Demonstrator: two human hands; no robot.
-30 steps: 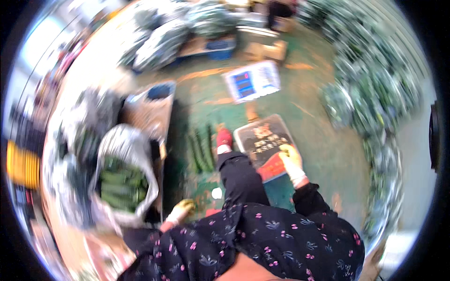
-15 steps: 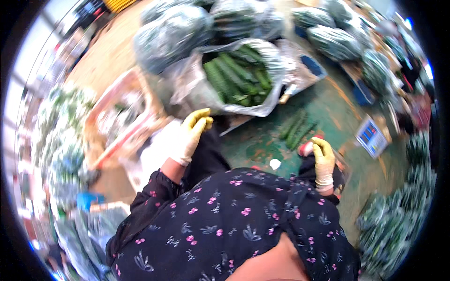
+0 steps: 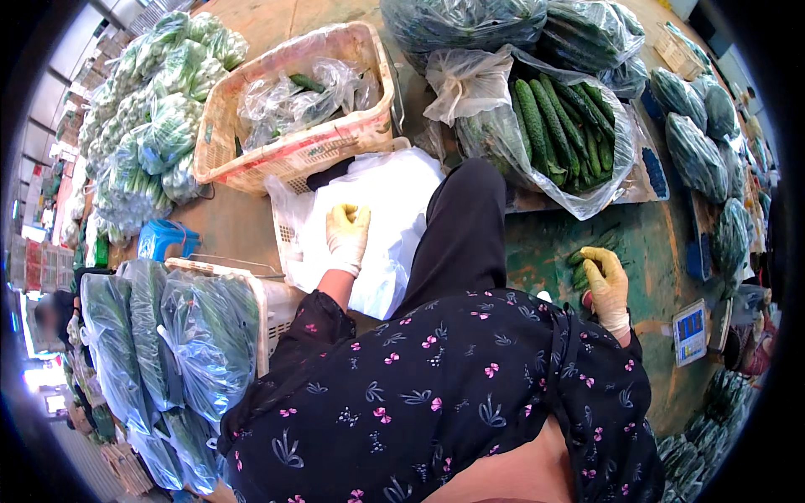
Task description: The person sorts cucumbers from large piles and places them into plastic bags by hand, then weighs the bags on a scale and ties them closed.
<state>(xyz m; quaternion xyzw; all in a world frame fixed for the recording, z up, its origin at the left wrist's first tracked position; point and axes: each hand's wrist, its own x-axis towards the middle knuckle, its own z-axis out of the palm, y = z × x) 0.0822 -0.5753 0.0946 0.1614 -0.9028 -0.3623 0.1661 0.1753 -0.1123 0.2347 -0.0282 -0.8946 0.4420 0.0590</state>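
Note:
My left hand (image 3: 346, 237), in a pale yellow glove, is over a stack of white plastic bags (image 3: 387, 201). Its fingers are curled in and no thing shows in them. To the right of my leg, my gloved right hand (image 3: 607, 289) hangs with bent fingers and the thumb a little apart, holding nothing that I can see. Just beyond its fingertips, partly hidden by them, a few cucumbers (image 3: 577, 258) lie on the green floor. Ahead, a large clear bag (image 3: 622, 159) stands with its mouth spread, full of dark green cucumbers (image 3: 549, 126).
A stained orange-white crate (image 3: 302, 142) holds crumpled plastic and a cucumber. Bagged vegetables (image 3: 138, 134) are heaped at the far left. Filled bags (image 3: 210, 327) stand at my near left by a blue box (image 3: 166, 241). A scale display (image 3: 690, 333) sits to the right.
My view has swung left, bringing the crate and white bags toward the middle. My left hand now lies over the white bags, its fingers more curled. My right hand stays low beside my leg.

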